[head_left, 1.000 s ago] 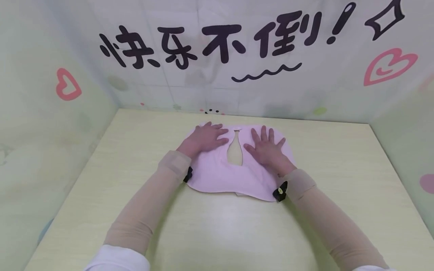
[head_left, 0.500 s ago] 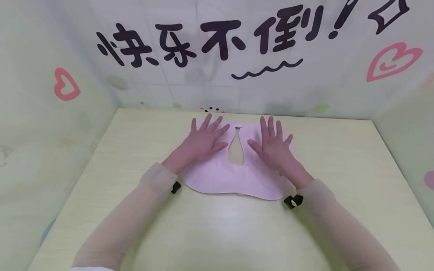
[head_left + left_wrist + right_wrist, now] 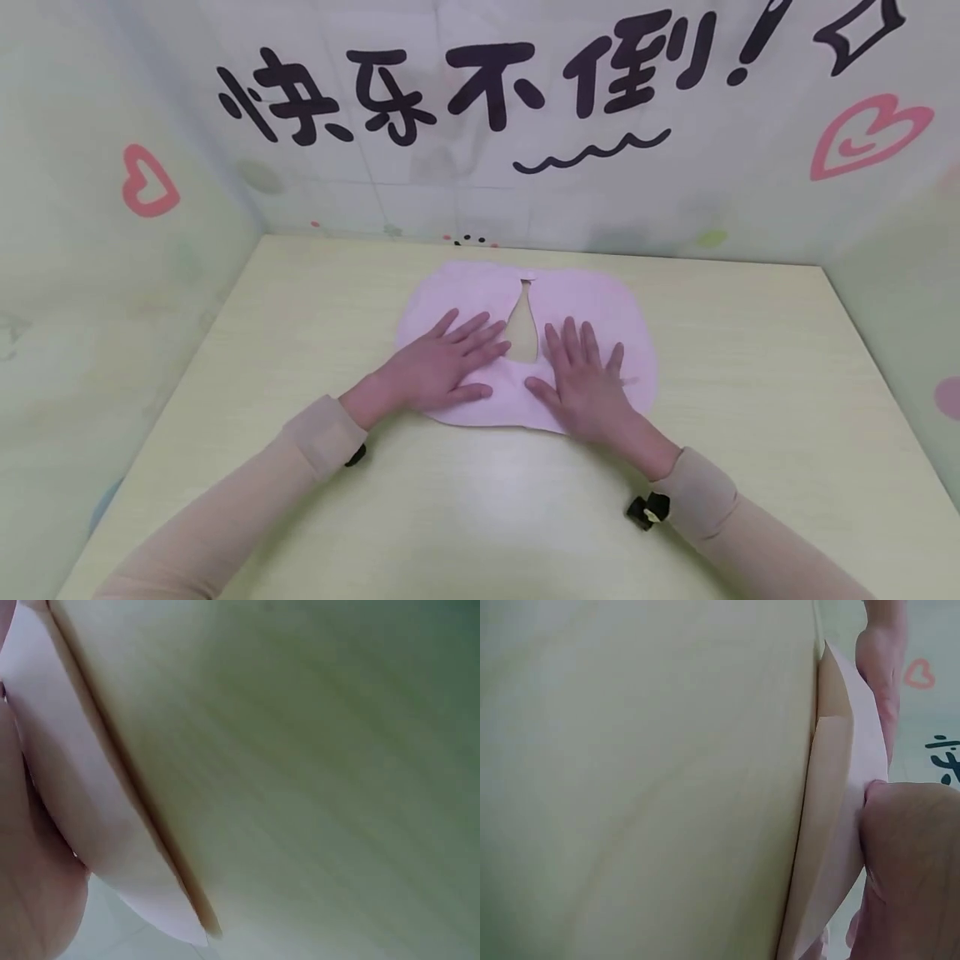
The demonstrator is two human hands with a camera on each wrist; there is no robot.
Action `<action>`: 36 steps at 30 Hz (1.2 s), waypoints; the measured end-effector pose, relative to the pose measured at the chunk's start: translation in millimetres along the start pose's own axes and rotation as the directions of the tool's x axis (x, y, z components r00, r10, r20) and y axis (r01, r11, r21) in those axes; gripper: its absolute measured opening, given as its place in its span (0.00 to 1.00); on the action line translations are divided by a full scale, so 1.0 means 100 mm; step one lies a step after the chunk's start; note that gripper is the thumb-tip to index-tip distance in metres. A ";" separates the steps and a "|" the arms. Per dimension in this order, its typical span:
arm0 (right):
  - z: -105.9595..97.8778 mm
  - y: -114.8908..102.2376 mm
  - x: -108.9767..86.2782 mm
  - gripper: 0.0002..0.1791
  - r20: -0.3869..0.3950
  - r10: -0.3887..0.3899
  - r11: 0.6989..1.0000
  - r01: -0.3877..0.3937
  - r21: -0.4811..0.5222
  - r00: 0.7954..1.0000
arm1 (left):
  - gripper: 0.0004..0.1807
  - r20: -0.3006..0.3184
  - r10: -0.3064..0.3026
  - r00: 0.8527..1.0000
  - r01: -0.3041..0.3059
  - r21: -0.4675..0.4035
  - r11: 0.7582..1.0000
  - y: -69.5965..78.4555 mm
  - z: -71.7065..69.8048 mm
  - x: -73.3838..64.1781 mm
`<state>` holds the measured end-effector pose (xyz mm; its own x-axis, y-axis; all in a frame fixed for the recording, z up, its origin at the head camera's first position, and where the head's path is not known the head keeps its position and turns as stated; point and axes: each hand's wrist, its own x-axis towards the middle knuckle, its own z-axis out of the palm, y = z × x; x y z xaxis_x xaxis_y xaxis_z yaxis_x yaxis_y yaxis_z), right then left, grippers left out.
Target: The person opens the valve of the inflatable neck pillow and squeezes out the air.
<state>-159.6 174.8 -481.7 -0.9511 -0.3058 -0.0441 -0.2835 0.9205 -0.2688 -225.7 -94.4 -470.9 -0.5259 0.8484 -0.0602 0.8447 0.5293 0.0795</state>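
Observation:
A pink cloth bib (image 3: 592,296) lies flat on the light wooden table, its teardrop-shaped neck opening showing the wood beneath. At the far edge of the opening, a small tab closes the narrow end. On the bib's near left part rests my left hand (image 3: 442,362), fingers spread and pointing toward the opening. My right hand (image 3: 588,392) lies palm down on the near right part, its fingers straight. In the left wrist view the bib's edge (image 3: 90,787) stands slightly off the tabletop. A folded-looking layer of the bib (image 3: 829,787) shows along its near edge in the right wrist view.
The table (image 3: 480,508) runs out on both sides of the bib and in front of it. Printed wall panels (image 3: 480,208) with dark characters and pink hearts close it in at the back and sides. Each wrist carries a small black device.
Both hands have slid from the bib's far half toward its near edge, spreading outward on the way. The far part of the bib is now uncovered, and the cloth itself has hardly shifted.

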 end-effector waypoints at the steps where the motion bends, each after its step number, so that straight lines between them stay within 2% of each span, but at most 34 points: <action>1: 0.00 0.00 0.00 0.46 0.005 -0.004 1.000 0.004 -0.013 1.000 | 0.39 0.005 0.005 1.000 -0.005 0.003 1.000 0.01 0.01 0.00; 8: 0.03 0.03 -0.01 0.44 0.044 0.002 0.999 0.000 -0.054 0.999 | 0.41 0.081 0.000 0.997 -0.006 0.076 0.997 0.04 0.07 -0.01; 12: 0.06 0.05 -0.01 0.46 0.071 0.031 0.998 -0.027 -0.063 0.997 | 0.42 0.097 0.006 0.995 -0.017 0.113 0.993 0.05 0.09 0.00; 30: 0.14 0.09 0.00 0.47 0.085 0.025 0.996 -0.018 -0.083 0.996 | 0.44 0.168 -0.020 0.986 -0.007 0.159 0.987 0.10 0.11 0.00; 36: 0.12 0.09 0.00 0.47 0.086 0.019 0.997 -0.012 -0.081 0.996 | 0.44 0.176 -0.024 0.984 -0.002 0.143 0.990 0.09 0.12 0.01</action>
<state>-161.0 180.0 -495.6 -0.9423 -0.3076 -0.1318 -0.2806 0.9409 -0.1899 -217.8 -89.3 -481.9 -0.5200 0.8209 -0.2360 0.8512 0.5210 -0.0632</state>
